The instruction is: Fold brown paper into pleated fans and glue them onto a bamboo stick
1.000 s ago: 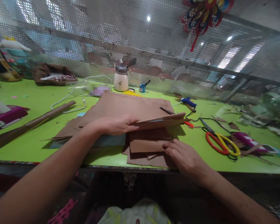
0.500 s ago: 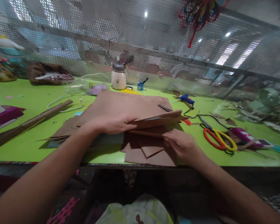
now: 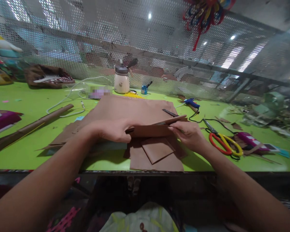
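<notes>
Brown paper sheets (image 3: 135, 109) lie stacked in the middle of the green table. My left hand (image 3: 116, 129) is closed on the left end of a folded brown paper (image 3: 151, 131), its thumb and fingers round the edge. At the paper's right end, my right hand (image 3: 187, 130) pinches the edge between thumb and fingers. The held paper stands tilted at the front of the stack. Below it, a small folded brown piece (image 3: 158, 149) rests on more brown paper (image 3: 137, 161) at the table's front edge. A dark blade-like tool (image 3: 169, 112) lies on the stack behind.
Scissors with red and yellow handles (image 3: 224, 143) lie right of my right hand, near a purple device (image 3: 248, 141). Behind are a blue glue gun (image 3: 192, 103), a white bottle (image 3: 121, 82) and a small blue jar (image 3: 144, 89). A brown roll (image 3: 36, 124) lies left.
My right hand has moved up, bringing the lower strip of paper up against the upper folded edge. My left hand's fingers have curled down round the paper's left end.
</notes>
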The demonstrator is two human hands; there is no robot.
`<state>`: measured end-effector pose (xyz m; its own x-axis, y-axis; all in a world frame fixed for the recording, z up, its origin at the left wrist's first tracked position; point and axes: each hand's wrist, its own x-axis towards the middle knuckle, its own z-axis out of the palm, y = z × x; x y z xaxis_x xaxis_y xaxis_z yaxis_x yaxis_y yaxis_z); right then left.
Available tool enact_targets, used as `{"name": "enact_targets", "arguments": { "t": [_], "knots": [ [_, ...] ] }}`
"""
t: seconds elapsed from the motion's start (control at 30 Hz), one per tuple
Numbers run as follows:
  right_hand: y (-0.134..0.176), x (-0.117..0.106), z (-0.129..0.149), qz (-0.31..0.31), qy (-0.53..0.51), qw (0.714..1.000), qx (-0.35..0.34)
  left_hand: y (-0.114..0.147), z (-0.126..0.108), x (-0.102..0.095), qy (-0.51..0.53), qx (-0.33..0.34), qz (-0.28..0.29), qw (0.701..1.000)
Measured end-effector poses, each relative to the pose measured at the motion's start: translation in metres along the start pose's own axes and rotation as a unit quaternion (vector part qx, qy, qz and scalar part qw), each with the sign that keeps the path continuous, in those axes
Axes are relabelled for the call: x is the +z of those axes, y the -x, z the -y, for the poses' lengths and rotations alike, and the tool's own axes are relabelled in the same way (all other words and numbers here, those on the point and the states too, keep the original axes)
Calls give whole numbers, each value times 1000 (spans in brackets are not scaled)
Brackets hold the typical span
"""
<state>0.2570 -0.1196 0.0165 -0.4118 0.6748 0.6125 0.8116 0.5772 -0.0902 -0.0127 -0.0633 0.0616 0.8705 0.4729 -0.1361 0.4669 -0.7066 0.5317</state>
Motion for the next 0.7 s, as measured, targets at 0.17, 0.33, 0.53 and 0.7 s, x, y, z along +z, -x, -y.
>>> {"name": "enact_targets", "arguments": {
  "t": [0.17,0.33,0.53,0.7],
  "knots": [
    [3,-3,8,-25,5,1000,6,-9,-2,7,-18,-18,-33,999],
    [14,-18,40,-84,46,995,-32,-13,3,12,-45,-17,-46,998],
    [31,-7,59,156,79,976,-128,-12,3,11,-69,-19,-60,996],
    [39,13,47,147,108,975,-124,-10,0,10,-85,-26,-60,994]
  ]
}}
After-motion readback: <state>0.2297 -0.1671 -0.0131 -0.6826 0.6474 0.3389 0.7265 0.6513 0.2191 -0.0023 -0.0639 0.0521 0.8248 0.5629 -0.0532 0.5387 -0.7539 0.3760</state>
